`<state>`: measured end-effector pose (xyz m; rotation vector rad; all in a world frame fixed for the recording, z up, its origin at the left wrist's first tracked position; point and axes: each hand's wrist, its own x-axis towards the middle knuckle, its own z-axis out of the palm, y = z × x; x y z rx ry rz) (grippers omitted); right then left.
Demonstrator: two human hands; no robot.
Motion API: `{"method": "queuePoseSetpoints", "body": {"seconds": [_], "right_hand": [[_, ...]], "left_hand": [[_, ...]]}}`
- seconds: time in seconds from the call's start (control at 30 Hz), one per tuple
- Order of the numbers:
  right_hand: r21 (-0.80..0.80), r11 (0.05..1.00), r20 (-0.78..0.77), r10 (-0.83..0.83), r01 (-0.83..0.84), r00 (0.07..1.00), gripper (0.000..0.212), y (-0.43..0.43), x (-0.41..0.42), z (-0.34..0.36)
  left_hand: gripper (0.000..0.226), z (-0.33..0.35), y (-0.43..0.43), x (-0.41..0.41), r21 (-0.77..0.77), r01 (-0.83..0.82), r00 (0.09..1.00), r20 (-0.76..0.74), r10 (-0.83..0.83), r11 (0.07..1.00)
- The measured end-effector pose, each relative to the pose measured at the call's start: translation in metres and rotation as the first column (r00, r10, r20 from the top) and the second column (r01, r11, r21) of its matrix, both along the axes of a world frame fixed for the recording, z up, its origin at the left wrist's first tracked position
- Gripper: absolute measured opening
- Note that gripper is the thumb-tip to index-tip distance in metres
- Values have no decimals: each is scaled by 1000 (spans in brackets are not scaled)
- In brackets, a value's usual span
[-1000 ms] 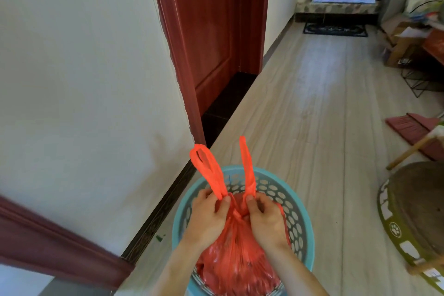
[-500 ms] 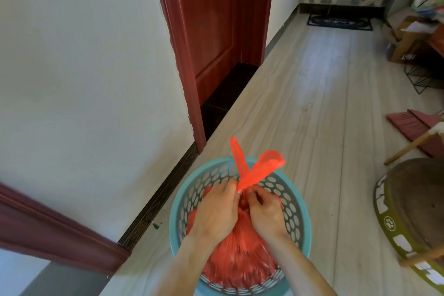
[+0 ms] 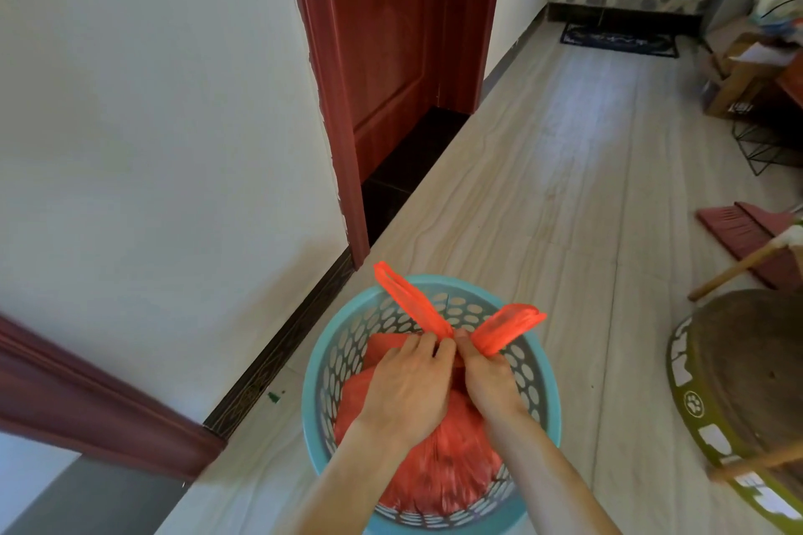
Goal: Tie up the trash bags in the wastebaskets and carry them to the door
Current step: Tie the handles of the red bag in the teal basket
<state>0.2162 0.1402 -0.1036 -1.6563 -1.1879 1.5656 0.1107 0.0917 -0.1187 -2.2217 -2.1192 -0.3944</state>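
Observation:
A red trash bag fills a light blue perforated wastebasket on the floor near the wall. Its two handle loops cross above the bag: one loop points up and left, the other loop points right. My left hand and my right hand meet at the crossing, each pinching the bag's handles at their base. The knot itself is hidden behind my fingers.
A white wall with dark skirting runs along the left, with a red-brown door frame beyond. A round green-rimmed cat scratcher sits right of the basket, and a red broom lies further right. A dark doormat lies below a far window.
The upright handle loops have been crossed and pulled down and apart, one left, one right. My hands have stayed together at the bag's neck. The camera has tilted down slightly.

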Motion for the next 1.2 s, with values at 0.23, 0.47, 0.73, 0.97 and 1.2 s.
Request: {"method": "queuePoseSetpoints", "body": {"seconds": [0.23, 0.47, 0.73, 0.97, 1.2], "right_hand": [[-125, 988, -215, -116, 90, 970, 30, 1, 1, -1], [-119, 968, -471, 142, -222, 870, 9, -2, 23, 2], [256, 865, 341, 337, -432, 877, 20, -4, 31, 10], [575, 770, 325, 95, -277, 941, 11, -10, 19, -17], [535, 834, 170, 47, -132, 984, 11, -12, 15, -16]], "left_hand": [[15, 3, 2, -36, -176, 49, 791, 608, 70, 983], [13, 11, -4, -48, -347, 80, 562, 790, 245, 934], [8, 9, 5, -46, -442, 52, 442, 814, 376, 896], [8, 12, 7, -30, -417, 19, 341, 857, 386, 909], [20, 8, -1, -34, -457, 101, 355, 846, 398, 884]]}}
